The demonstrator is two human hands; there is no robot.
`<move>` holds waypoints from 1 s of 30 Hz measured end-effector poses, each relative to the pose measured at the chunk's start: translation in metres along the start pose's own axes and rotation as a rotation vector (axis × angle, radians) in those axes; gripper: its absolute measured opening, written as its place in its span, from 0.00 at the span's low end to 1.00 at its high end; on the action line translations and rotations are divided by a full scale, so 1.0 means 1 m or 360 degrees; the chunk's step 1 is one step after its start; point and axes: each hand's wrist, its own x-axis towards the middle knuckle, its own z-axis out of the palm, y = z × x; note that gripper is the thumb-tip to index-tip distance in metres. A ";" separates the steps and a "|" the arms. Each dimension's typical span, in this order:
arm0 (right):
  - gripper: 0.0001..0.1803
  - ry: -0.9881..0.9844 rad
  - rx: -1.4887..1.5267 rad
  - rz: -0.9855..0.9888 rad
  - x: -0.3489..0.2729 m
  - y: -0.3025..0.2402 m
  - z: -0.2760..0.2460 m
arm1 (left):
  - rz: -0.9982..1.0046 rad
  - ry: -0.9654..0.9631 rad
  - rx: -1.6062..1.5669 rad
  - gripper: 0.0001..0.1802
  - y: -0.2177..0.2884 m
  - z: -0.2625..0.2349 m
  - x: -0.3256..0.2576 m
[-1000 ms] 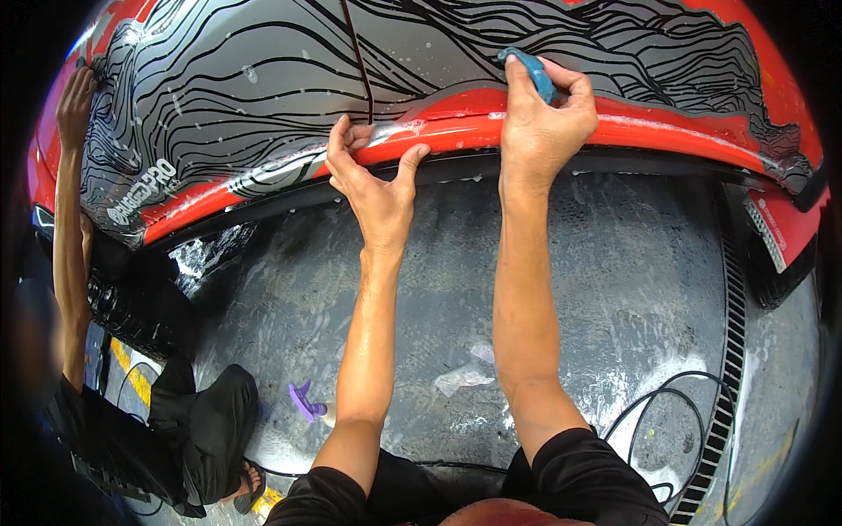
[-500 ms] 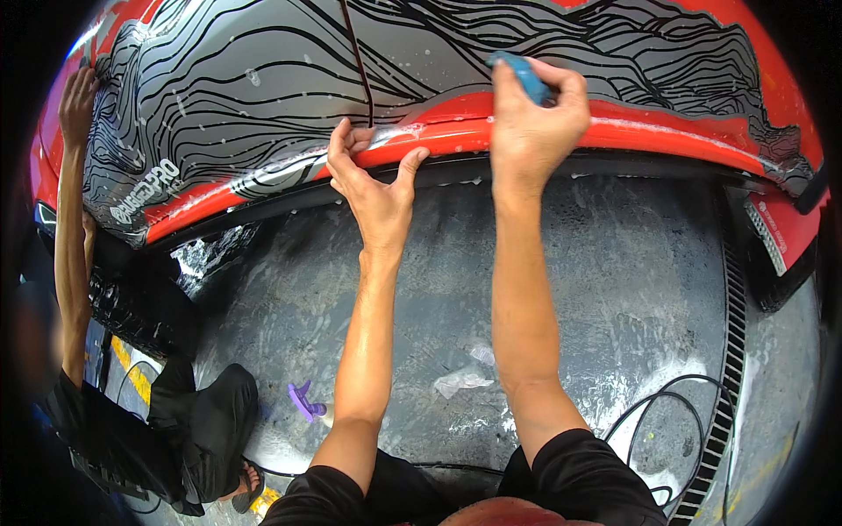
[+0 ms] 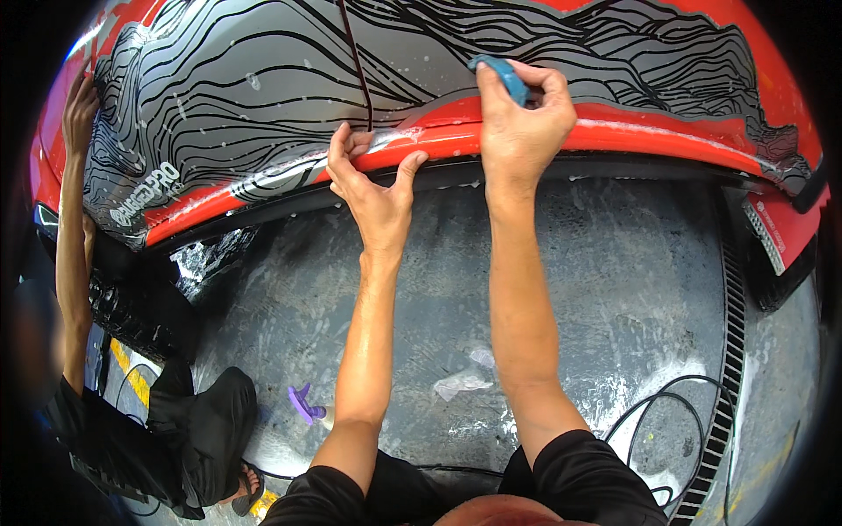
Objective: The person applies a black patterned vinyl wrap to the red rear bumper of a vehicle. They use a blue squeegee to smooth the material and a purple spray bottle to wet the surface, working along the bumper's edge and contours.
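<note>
In my right hand (image 3: 524,131) is a small blue pad (image 3: 507,77), pinched between thumb and fingers and held against the car's side. The pad looks soft and bent; its exact kind I cannot make out. Beneath it is the grey car panel (image 3: 263,96) with black wavy lines, bordered below by a red sill (image 3: 438,138). My left hand (image 3: 373,188) rests with its fingers at the sill, near the dark door gap, thumb spread apart and nothing held. Water drops and whitish suds dot the panel and sill.
At the left a co-worker in black (image 3: 206,430) crouches by the wheel (image 3: 132,302), one hand (image 3: 81,114) raised to the car. On the wet grey floor lie a purple spray head (image 3: 305,403), crumpled clear plastic (image 3: 462,383) and a black hose (image 3: 653,394) beside a drain grate (image 3: 721,412).
My right hand has slid slightly left along the panel with the blue pad. My left hand stays at the sill. The co-worker's raised hand has shifted a little.
</note>
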 end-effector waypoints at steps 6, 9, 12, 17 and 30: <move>0.13 0.0056 0.0078 0.0061 -0.001 -0.002 0.006 | -0.0003 0.0000 -0.0018 0.58 0.004 0.003 0.001; 0.13 0.0072 0.0059 -0.0001 -0.004 -0.005 0.006 | 0.0003 -0.0026 0.0017 0.58 0.005 -0.003 0.002; 0.15 0.0167 0.0408 0.0414 0.004 -0.008 0.000 | 0.0010 -0.0027 0.0019 0.57 0.005 -0.003 0.002; 0.14 0.0183 0.0236 0.0256 0.004 0.001 -0.003 | -0.0031 -0.0063 0.0018 0.57 0.008 -0.004 0.001; 0.10 -0.0828 0.0718 0.0279 0.022 -0.028 -0.038 | -0.0170 -0.0323 -0.0938 0.18 0.091 -0.026 0.033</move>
